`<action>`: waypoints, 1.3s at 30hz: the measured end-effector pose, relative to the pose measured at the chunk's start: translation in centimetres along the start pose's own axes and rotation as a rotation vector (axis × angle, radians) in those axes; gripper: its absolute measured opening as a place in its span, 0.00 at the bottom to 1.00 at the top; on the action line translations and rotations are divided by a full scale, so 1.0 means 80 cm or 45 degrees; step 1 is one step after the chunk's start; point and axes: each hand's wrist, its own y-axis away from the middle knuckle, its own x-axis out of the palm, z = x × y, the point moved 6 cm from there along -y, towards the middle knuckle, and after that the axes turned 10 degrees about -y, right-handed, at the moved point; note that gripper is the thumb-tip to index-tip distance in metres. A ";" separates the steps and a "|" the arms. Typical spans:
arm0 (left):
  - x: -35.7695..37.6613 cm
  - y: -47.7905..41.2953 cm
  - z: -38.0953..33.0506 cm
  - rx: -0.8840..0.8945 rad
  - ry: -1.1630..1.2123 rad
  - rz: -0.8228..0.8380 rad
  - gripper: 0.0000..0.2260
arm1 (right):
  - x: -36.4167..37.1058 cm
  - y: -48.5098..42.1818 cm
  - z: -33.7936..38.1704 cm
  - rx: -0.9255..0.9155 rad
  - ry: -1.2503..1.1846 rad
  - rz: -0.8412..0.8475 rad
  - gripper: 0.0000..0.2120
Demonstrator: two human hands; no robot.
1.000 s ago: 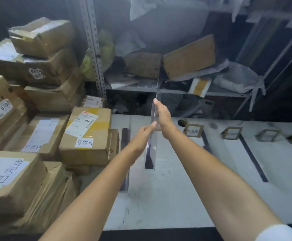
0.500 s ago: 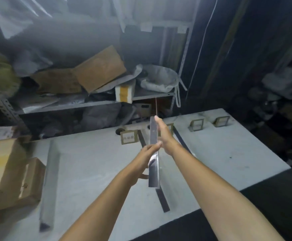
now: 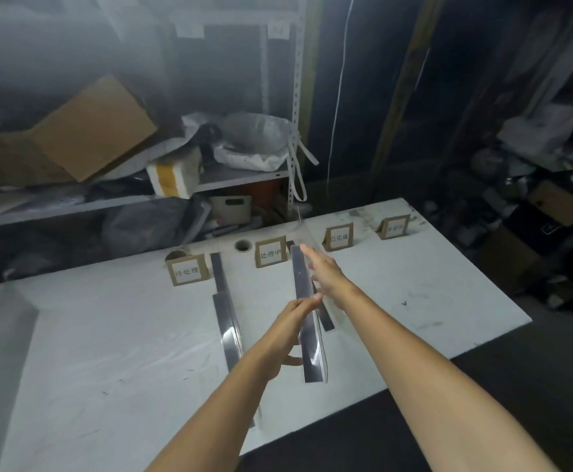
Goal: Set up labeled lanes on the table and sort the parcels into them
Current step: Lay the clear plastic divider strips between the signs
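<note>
I hold a clear acrylic divider (image 3: 312, 356) with a dark base strip between both hands, just above the white table (image 3: 108, 335). My left hand (image 3: 292, 321) presses its left side. My right hand (image 3: 326, 277) lies flat against its right side, partly behind the clear panel. The divider runs front to back, between the second label card (image 3: 271, 256) and the third label card (image 3: 339, 237). Under it a dark strip (image 3: 326, 320) lies on the table. Two more label cards, one (image 3: 187, 270) at the left and one (image 3: 393, 227) at the far right, stand along the back edge. No parcels are in view.
Another clear divider (image 3: 229, 330) stands on the table left of the held one. A third (image 3: 2, 335) stands near the left edge. A cluttered metal shelf (image 3: 237, 178) rises behind the table. Boxes and clutter (image 3: 533, 233) fill the dark floor to the right.
My view has swung right, so the stacked parcels on the left have left the frame. Both hands carried the divider right and lowered it between the second and third label cards.
</note>
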 end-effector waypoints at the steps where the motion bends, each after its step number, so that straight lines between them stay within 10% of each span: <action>1: 0.002 -0.009 0.003 -0.014 -0.001 0.001 0.29 | -0.005 -0.006 -0.002 -0.008 0.049 -0.004 0.27; 14: 0.030 -0.122 0.039 -0.117 0.109 0.003 0.27 | -0.074 -0.116 -0.031 -0.088 0.461 -0.218 0.29; 39: 0.128 -0.226 0.055 -0.123 0.044 -0.246 0.25 | -0.089 -0.224 -0.132 -0.003 0.256 0.272 0.27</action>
